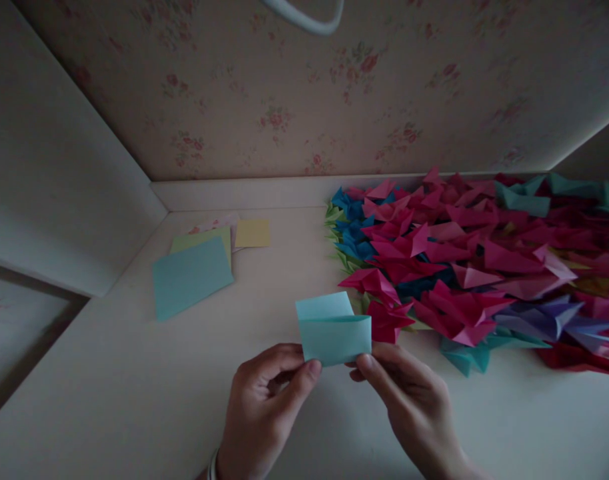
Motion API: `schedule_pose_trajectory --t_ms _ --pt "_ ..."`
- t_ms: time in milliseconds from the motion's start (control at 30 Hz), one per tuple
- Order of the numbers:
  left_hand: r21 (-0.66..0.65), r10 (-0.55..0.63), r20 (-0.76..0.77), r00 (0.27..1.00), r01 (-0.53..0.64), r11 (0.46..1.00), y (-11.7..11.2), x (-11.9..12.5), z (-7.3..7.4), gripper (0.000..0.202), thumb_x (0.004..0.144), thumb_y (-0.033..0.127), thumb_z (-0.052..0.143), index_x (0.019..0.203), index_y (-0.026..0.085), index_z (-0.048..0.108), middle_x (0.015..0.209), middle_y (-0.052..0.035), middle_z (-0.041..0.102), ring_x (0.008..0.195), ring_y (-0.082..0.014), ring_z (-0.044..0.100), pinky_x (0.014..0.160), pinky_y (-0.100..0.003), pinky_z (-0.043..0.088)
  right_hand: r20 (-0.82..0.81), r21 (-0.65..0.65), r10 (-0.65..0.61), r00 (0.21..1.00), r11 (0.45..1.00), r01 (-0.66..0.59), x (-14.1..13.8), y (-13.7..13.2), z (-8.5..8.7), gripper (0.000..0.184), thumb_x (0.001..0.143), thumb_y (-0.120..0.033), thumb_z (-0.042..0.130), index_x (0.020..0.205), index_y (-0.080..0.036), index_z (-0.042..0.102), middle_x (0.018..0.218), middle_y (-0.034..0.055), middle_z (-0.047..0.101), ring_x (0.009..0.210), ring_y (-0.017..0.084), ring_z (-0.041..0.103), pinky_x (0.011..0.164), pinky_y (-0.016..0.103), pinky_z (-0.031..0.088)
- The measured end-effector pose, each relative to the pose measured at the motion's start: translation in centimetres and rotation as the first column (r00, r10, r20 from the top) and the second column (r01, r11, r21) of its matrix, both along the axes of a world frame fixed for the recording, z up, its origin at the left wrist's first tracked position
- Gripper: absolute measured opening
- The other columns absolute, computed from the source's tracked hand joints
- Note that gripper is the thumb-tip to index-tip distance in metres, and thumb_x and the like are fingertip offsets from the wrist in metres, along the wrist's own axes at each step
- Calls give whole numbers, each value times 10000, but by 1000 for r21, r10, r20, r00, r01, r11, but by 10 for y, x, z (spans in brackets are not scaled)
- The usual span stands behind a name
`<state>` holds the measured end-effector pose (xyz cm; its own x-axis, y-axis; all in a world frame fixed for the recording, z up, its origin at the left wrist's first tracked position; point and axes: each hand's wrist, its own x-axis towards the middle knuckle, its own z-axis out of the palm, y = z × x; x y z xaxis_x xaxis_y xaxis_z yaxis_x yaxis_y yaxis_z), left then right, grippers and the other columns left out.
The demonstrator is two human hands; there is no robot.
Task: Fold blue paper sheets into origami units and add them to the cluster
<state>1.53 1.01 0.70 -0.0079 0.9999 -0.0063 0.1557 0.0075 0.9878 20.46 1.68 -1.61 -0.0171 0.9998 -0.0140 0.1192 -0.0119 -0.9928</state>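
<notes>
Two hands are occupied with one pale blue folded sheet (pixel 334 332), which is held above the worktop (pixel 109 393). Its lower left corner is pinched by the fingers (pixel 310 371) of the left hand (pixel 269 403), the thumb being laid on the front. Its lower right edge is gripped in the same way by the right hand (pixel 414 400). Neither hand can be called nearer, since the paper is touched by both.

The key relation is judged to be this: the sheet lies just beyond the fingertips, and its long axis is run crosswise from one hand to the other. The front layer (pixel 338 344) is bowed slightly away from the back layer (pixel 324 307), which is left exposed farther from the fingers, mostly toward the left.

Beyond the left fingers and to their left, a turquoise sheet (pixel 192 279) is laid partly over a green sheet (pixel 197 239), with a yellow square (pixel 253 233) beside them. Beyond the right fingers and to their right, a pile of folded paper figures (pixel 477 240) is spread, its nearest crimson piece (pixel 388 321) being seen close beside the held sheet.
</notes>
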Motion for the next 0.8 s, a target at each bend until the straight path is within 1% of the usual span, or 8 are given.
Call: schedule_pose_trajectory --t_ms 100,200,333,500,533,600,667,800 --pt "-47 47 3 999 -47 998 -3 2 -2 200 865 324 693 732 189 758 702 -25 736 612 -146 641 547 -202 495 -21 -10 -49 999 999 49 -3 1 0 243 848 -403 731 731 -191 750 645 39 713 579 167 637 499 226 487" --pt "-63 86 -37 996 -88 994 -6 4 -4 289 853 364 691 635 175 712 596 -12 677 524 -128 575 481 -202 436 -91 -18 -65 994 998 64 -5 2 1 224 845 -381 743 713 -201 748 624 18 706 573 139 625 514 195 490" --pt "-81 109 -38 993 -111 991 -8 6 -6 332 857 368 689 588 174 656 605 -10 676 542 -126 573 502 -202 435 -235 -72 -83 968 995 67 -8 1 3 119 829 -328 776 776 -224 750 657 2 747 611 127 680 569 156 535" --pt "-60 135 -24 991 -136 989 -8 8 -6 308 870 330 678 603 178 650 621 -10 703 551 -131 608 518 -200 462 -372 -119 -92 924 992 51 -11 1 4 78 821 -304 796 827 -245 747 701 -8 779 653 119 721 623 135 559" --pt "-47 136 -20 990 -137 989 -9 9 -6 301 871 316 678 604 178 645 627 -10 709 560 -134 622 531 -201 474 -403 -124 -95 910 991 48 -11 2 3 88 819 -300 800 872 -259 744 719 -14 783 674 118 726 646 139 562" --pt "-22 139 -11 990 -139 990 -10 10 -6 289 868 284 682 604 180 626 648 -13 723 591 -144 653 563 -205 500 -450 -136 -98 888 990 40 -12 3 2 175 817 -296 807 974 -290 730 748 -24 786 717 117 725 683 148 561" --pt "-10 139 8 990 -139 990 -11 10 -7 287 864 260 687 603 185 594 678 -17 740 610 -148 676 578 -206 518 -457 -154 -77 886 988 6 -11 5 1 205 821 -310 804 1012 -284 733 772 -15 781 740 117 705 688 153 550" --pt "-8 121 42 992 -121 993 -12 9 -12 255 868 243 688 654 195 557 714 -15 738 633 -150 695 600 -214 536 -386 -187 -16 922 981 -61 -8 8 -3 163 850 -372 763 892 -215 774 783 17 757 720 126 647 659 176 519"
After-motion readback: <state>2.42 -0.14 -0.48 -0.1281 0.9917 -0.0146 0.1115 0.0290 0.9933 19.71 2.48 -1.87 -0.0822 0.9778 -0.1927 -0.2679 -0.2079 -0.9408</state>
